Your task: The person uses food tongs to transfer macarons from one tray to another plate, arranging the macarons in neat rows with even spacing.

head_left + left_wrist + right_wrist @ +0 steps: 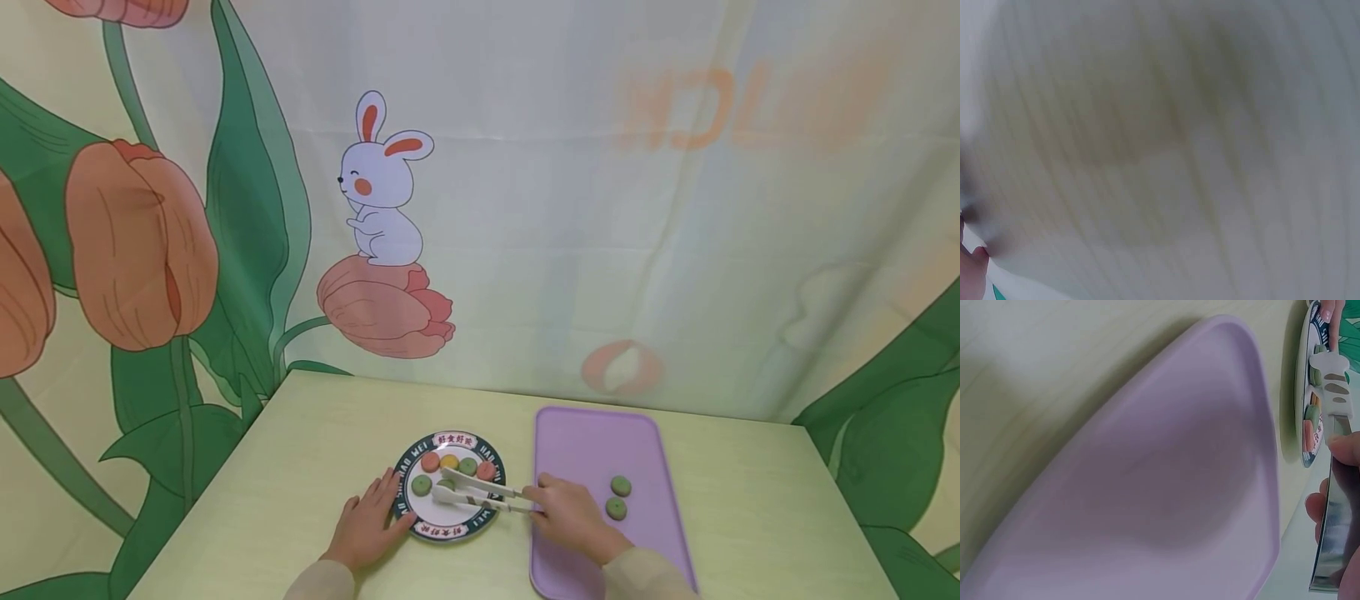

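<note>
My right hand (566, 512) grips a pair of tongs (1337, 506) with metal arms and white tips. In the head view the tongs' white tips (444, 495) reach over a round plate (444, 536) with a dark lettered rim, one on each side of a green macaron (447, 484). Around it on the plate lie a yellow macaron (449, 461), pink macarons (430, 462) and other green macarons (422, 485). With fingers spread, my left hand (367, 521) rests at the plate's left edge. The left wrist view shows mostly blurred pale surface.
To the right of the plate lies a purple tray (592, 442), under my right forearm. Two green macarons (620, 486) sit on its right half. Behind the pale table (330, 417) hangs a curtain (510, 208) printed with tulips and a rabbit.
</note>
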The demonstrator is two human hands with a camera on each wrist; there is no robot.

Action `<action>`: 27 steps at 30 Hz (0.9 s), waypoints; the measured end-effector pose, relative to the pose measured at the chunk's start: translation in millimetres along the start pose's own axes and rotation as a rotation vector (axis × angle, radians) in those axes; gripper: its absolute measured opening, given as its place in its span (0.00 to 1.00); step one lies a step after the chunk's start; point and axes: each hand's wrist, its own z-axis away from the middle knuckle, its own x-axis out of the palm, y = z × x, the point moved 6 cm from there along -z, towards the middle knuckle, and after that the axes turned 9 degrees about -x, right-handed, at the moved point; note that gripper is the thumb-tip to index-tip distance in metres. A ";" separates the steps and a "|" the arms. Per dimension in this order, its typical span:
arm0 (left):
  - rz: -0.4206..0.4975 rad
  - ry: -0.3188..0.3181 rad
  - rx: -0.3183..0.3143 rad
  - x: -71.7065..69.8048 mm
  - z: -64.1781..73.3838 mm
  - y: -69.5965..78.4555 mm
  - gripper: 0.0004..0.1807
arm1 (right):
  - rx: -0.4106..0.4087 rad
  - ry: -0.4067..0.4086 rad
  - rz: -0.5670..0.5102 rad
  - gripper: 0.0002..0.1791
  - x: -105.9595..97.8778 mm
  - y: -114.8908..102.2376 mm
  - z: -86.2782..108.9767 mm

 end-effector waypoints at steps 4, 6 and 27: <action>0.003 0.005 0.003 -0.7 0.2 1.0 0.41 | 0.002 -0.002 -0.008 0.10 0.7 -0.5 -1.7; 0.002 0.011 0.008 -0.8 0.0 1.5 0.41 | -0.002 0.001 -0.001 0.09 1.5 -0.8 -2.8; -0.003 0.017 0.015 -1.0 0.7 0.1 0.41 | 0.030 -0.037 0.009 0.10 7.1 -3.0 -7.2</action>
